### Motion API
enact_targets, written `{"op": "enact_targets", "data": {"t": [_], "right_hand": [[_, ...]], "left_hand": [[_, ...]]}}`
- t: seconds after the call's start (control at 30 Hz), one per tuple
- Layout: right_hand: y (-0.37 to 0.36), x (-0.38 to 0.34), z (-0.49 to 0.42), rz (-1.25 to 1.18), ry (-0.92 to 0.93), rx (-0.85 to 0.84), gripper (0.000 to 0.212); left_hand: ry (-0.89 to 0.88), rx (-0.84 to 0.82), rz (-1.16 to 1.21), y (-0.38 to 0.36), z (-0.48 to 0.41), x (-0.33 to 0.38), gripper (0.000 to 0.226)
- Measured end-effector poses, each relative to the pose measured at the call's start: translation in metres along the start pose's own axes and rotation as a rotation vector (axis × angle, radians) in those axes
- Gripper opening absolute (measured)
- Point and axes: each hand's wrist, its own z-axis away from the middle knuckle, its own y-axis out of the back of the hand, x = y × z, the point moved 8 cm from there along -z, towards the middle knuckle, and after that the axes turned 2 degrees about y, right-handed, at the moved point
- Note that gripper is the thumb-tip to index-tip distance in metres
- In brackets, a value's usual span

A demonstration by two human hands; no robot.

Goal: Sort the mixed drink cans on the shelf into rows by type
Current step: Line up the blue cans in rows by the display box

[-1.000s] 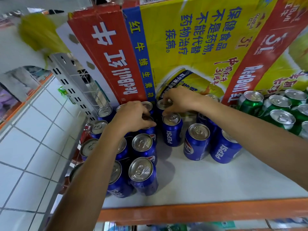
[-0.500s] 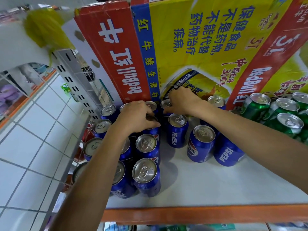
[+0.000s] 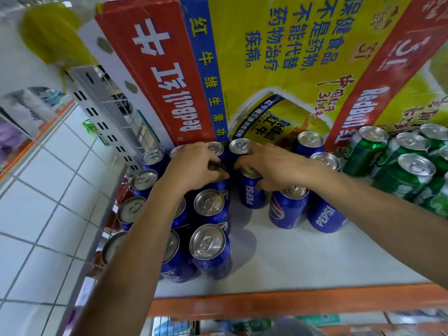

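A big Red Bull carton [image 3: 291,57] stands along the back of the white shelf [image 3: 303,258]. Green cans [image 3: 402,180] crowd the right end. Blue Pepsi cans [image 3: 208,248] stand packed in rows at the left end, with a few looser ones mid-shelf. The left hand [image 3: 194,166] has its grip curled over the top of a blue can [image 3: 222,186] towards the back of the rows. The right hand [image 3: 274,163] grips the top of the neighbouring Pepsi can [image 3: 252,195], just beside it.
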Motion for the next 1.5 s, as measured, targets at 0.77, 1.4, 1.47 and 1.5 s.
{"op": "enact_targets", "data": {"t": [0.77, 1.4, 1.47, 1.5], "right_hand": [[0.009, 0.004, -0.006, -0.046, -0.076, 0.294, 0.051], [0.008, 0.006, 0.005, -0.077, -0.165, 0.309, 0.054], [0.006, 0.007, 0.004, -0.104, -0.165, 0.305, 0.053], [0.006, 0.007, 0.004, -0.112, -0.156, 0.3, 0.054]], "left_hand": [[-0.004, 0.093, 0.036, -0.006, 0.005, -0.003, 0.03], [0.011, 0.092, -0.019, -0.011, 0.002, -0.004, 0.034], [0.009, 0.095, -0.013, -0.01, 0.003, -0.003, 0.033], [0.012, 0.097, -0.007, -0.009, 0.004, -0.003, 0.032]]}}
